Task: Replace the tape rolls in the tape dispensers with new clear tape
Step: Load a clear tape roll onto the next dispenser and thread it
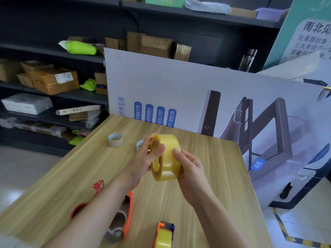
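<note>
A fat roll of clear yellowish tape (167, 156) is held up above the wooden table (206, 185) between both hands. My left hand (143, 163) grips its left face, fingers curled over the core. My right hand (189, 167) holds its right side, thumb on the outer tape. Under my left forearm lie a red dispenser (97, 188) and an orange dispenser (128, 212) with a near-empty brown core. An orange and blue dispenser (165, 233) loaded with yellowish tape sits at the front edge.
A used tape core (115, 139) lies at the back left of the table; another (139, 144) peeks out behind my left hand. A printed board (179, 97) stands along the table's far edge. Dark shelves (53, 97) with cardboard boxes fill the left.
</note>
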Tool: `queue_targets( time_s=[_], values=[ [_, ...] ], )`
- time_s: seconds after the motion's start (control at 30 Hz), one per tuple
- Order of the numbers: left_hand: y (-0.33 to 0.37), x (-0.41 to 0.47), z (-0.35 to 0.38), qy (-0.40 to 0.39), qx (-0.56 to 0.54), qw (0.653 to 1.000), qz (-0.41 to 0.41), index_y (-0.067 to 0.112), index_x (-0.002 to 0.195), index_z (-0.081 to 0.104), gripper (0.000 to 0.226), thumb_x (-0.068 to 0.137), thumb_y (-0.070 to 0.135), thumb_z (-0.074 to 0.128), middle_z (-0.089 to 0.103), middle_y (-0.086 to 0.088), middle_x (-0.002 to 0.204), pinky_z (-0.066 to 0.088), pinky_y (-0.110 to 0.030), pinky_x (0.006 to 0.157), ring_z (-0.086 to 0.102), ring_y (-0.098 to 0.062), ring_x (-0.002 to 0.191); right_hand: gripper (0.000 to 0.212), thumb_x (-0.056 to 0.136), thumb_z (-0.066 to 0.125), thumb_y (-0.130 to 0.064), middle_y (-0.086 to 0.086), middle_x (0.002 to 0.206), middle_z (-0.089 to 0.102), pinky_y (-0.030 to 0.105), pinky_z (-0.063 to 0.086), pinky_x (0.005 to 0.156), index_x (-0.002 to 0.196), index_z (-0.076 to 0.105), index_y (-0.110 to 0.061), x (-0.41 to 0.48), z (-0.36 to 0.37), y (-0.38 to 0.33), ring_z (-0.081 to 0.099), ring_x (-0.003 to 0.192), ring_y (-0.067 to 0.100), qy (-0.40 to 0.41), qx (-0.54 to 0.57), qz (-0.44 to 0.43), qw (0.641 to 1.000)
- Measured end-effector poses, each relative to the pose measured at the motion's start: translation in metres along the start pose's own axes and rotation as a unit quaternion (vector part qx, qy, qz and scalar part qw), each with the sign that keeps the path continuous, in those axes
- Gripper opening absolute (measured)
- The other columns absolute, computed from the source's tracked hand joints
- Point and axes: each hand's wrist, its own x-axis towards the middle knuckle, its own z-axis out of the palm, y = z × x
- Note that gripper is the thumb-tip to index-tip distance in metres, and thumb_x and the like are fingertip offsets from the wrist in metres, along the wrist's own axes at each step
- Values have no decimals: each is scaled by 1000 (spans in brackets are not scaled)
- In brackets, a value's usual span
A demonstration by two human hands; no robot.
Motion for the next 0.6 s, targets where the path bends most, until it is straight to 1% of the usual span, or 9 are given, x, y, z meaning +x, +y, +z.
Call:
queue_targets(
  time_s=[0.07,0.13,0.23,0.3,0.33,0.4,0.5,0.53,0.6],
  values=[
    [8,-8,-18,19,-9,1000,-5,35,118,52,72,56,70,62,63,1,116,54,-52,89,64,-17,102,35,92,61,-28,30,109,66,55,49,93,106,69,3,0,22,2,64,97,36,-3,1,-1,1000],
    [14,-15,-35,33,-15,999,-22,32,113,55,70,55,70,61,63,-1,108,55,-50,83,65,-18,95,33,93,57,-28,27,109,68,53,51,92,107,70,-1,0,43,6,67,97,33,-10,0,-6,1000],
    [20,-22,-58,42,-21,996,-82,27,113,59,66,65,73,60,65,-3,108,55,-47,83,63,-23,99,34,94,54,-29,15,103,74,49,53,93,111,68,-5,0,71,11,69,97,28,-24,-19,-13,999],
    [25,-25,-71,39,-28,990,-132,26,110,63,62,72,74,52,66,-6,109,53,-49,86,63,-27,101,32,95,52,-27,13,106,74,48,54,93,115,66,-6,0,87,14,70,101,29,-24,-32,-18,999],
    [26,-27,-77,35,-29,987,-151,26,108,64,63,72,76,50,66,-7,110,53,-50,86,63,-28,101,31,96,52,-27,13,106,74,47,54,93,115,66,-7,0,94,15,70,102,29,-25,-34,-19,999],
    [28,-29,-89,21,-23,984,-173,26,109,65,74,64,82,49,66,-10,112,55,-50,82,64,-31,102,26,95,55,-24,12,104,74,43,55,89,113,67,-9,-1,105,17,70,101,29,-29,-35,-25,999],
    [28,-30,-105,-18,-13,981,-194,20,111,68,96,51,91,42,69,-14,112,57,-48,77,65,-35,103,21,84,59,-15,15,98,73,46,55,84,100,73,-12,-2,118,20,69,89,30,-56,-55,-45,996],
    [27,-31,-109,-28,-5,980,-195,18,111,69,99,53,92,38,70,-12,111,55,-46,78,65,-35,103,20,83,59,-13,17,96,72,46,55,82,97,73,-12,-3,122,20,69,85,30,-62,-61,-51,995],
    [24,-32,-113,-31,6,986,-166,18,113,68,95,62,89,31,70,-5,109,48,-44,90,64,-26,105,14,88,61,-10,17,92,73,43,57,78,92,74,-11,-2,127,19,70,80,28,-53,-56,-54,996]
  ],
)
